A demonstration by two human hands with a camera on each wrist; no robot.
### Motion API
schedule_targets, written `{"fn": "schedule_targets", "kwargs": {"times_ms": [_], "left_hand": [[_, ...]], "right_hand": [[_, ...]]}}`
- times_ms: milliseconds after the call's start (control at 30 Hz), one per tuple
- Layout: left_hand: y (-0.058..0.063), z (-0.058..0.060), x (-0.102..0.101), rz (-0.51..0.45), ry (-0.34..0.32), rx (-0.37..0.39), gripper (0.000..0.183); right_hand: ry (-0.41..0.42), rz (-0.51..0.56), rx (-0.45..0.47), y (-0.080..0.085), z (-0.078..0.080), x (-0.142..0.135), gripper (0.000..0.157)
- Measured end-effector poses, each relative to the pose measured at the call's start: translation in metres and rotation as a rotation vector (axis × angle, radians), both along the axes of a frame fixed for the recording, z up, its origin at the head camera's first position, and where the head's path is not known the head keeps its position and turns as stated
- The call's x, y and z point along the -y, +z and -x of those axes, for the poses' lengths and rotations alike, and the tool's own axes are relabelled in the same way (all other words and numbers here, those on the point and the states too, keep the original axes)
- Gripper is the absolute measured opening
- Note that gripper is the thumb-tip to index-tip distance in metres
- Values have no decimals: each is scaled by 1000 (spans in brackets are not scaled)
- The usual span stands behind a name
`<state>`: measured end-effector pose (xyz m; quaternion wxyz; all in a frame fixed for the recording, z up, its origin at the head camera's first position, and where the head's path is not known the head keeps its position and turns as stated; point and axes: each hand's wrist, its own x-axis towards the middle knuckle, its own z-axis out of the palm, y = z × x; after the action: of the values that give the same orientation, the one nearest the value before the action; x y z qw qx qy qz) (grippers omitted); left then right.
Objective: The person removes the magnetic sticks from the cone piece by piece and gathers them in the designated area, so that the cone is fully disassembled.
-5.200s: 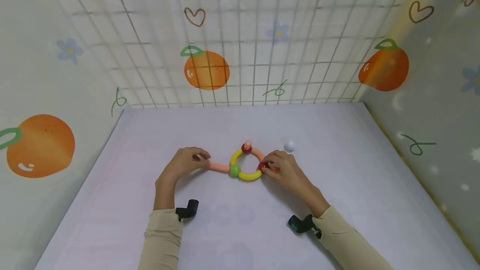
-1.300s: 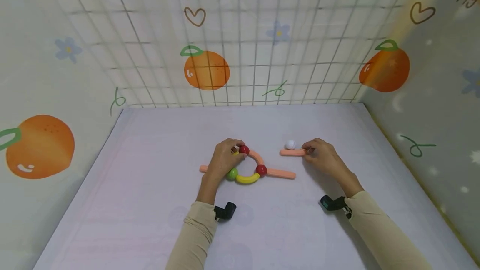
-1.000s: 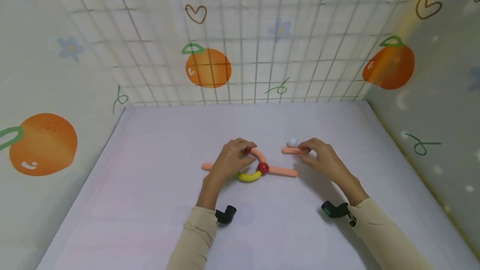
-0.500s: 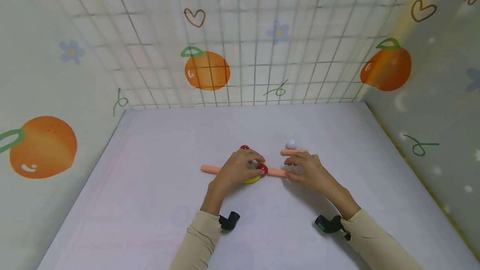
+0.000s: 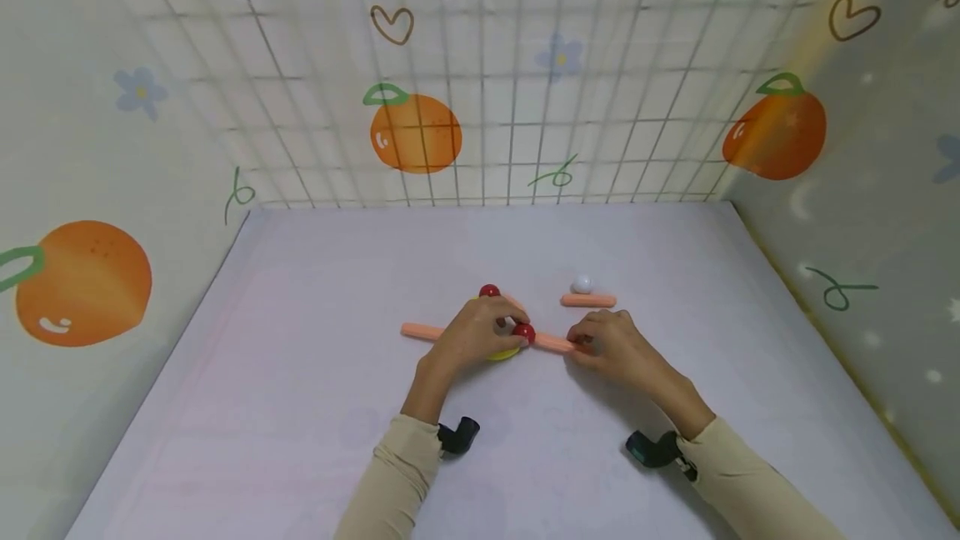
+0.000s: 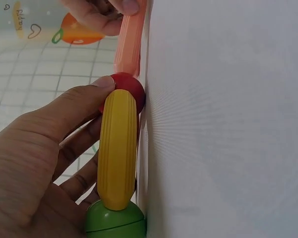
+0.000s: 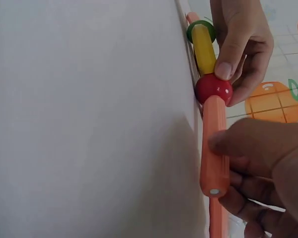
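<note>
A ring of curved sticks joined by balls lies on the table. My left hand (image 5: 476,330) pinches the ring's right red ball (image 7: 213,89), thumb on its near side. From that ball a straight salmon stick (image 7: 216,144) points right, and my right hand (image 5: 618,344) pinches it near its outer end. A yellow curved stick (image 6: 117,153) links the red ball to a green ball (image 6: 114,220), which my left hand hides in the head view. Another red ball (image 5: 489,291) tops the ring at the back. A second salmon stick (image 5: 420,331) sticks out to the left.
Behind my right hand a loose salmon stick (image 5: 588,301) lies just in front of a white ball (image 5: 581,283). The pale table (image 5: 300,273) is bordered by curtains printed with oranges, with a wire grid (image 5: 525,123) at the back.
My left hand moved from the left stick to the back red ball, then the right one. My right hand let go of the loose stick by the white ball and took the ring's right stick.
</note>
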<state>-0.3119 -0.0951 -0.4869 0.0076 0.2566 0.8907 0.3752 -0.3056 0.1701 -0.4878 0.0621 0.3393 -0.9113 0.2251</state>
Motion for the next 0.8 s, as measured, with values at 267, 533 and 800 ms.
{"fn": "schedule_targets", "kwargs": {"times_ms": [267,533,800], "left_hand": [[0,1,1,2,4,-8,23],[-2,2,2,5,34,7,23],[-2,2,4,-5,54,27,23]], "right_hand": [[65,24,-93,-1,-2,1,16],[155,51,-86,2,-6,0,13],[90,40,-166,17,-6,-1,15]]}}
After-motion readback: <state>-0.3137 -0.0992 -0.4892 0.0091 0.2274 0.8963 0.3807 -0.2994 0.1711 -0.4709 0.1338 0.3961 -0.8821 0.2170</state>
